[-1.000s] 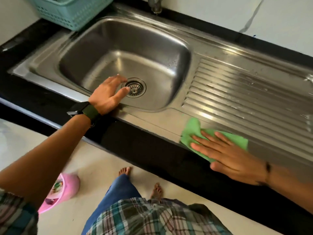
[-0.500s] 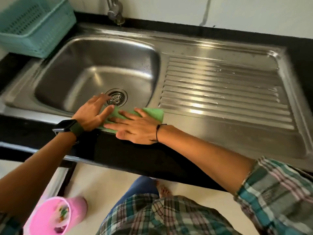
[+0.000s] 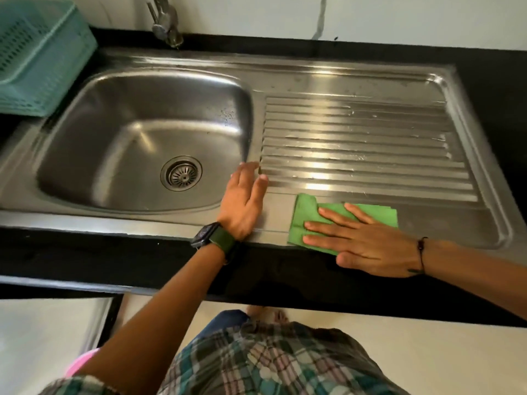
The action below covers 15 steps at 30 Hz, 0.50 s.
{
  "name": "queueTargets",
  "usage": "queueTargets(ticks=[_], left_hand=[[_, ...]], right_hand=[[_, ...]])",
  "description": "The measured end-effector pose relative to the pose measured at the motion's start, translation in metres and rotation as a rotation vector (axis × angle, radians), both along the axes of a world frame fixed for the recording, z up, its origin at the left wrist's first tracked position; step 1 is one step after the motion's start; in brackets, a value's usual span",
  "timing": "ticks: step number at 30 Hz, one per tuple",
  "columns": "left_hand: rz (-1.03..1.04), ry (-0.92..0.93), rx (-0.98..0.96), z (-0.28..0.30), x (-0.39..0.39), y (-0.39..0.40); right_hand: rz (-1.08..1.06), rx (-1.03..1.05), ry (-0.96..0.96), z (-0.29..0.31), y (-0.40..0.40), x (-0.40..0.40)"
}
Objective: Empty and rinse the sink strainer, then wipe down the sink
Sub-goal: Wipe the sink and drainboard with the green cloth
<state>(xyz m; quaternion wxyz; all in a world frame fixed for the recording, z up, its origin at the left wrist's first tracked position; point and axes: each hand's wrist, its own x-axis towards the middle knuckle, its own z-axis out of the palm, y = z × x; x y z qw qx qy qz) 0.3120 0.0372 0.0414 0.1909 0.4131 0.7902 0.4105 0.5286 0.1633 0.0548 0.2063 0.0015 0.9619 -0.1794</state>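
Observation:
The steel sink (image 3: 122, 132) fills the upper left, with the round strainer (image 3: 181, 173) seated in its drain. A ribbed draining board (image 3: 356, 143) lies to its right. My right hand (image 3: 359, 239) presses flat, fingers straight, on a folded green cloth (image 3: 306, 215) at the front edge of the draining board. Between the basin and the ribs, my left hand (image 3: 242, 203) rests flat on the steel rim, with a dark watch on its wrist. It holds nothing.
A tap (image 3: 165, 21) stands behind the basin. A teal plastic basket (image 3: 37, 58) sits on the black counter (image 3: 499, 81) at the far left. Water drops dot the ribs. A pink container (image 3: 81, 363) stands on the floor below.
My right hand has slid the green cloth to the right along the front rim, from beside the basin to the draining board. My left hand has moved right too, away from the strainer.

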Motion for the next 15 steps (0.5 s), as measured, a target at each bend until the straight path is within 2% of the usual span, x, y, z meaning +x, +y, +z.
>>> queueTargets(ticks=[1,5,9,12,15], left_hand=[[0.031,-0.032,0.014,0.001,-0.001,0.001],[-0.088,0.128,-0.064,-0.001,0.003,0.005],[-0.052,0.193,-0.027,-0.001,0.001,0.003],[-0.252,0.294,-0.133,-0.001,0.008,0.006],[-0.481,0.342,-0.166,0.002,0.026,0.021]], right_hand=[[0.008,0.001,0.006,-0.002,-0.005,-0.014],[-0.018,0.077,0.115,-0.014,-0.027,-0.091],[-0.058,0.187,0.207,-0.022,-0.038,-0.127],[-0.103,0.153,0.221,-0.019,-0.037,-0.114],[-0.15,0.219,0.195,-0.02,-0.025,-0.075]])
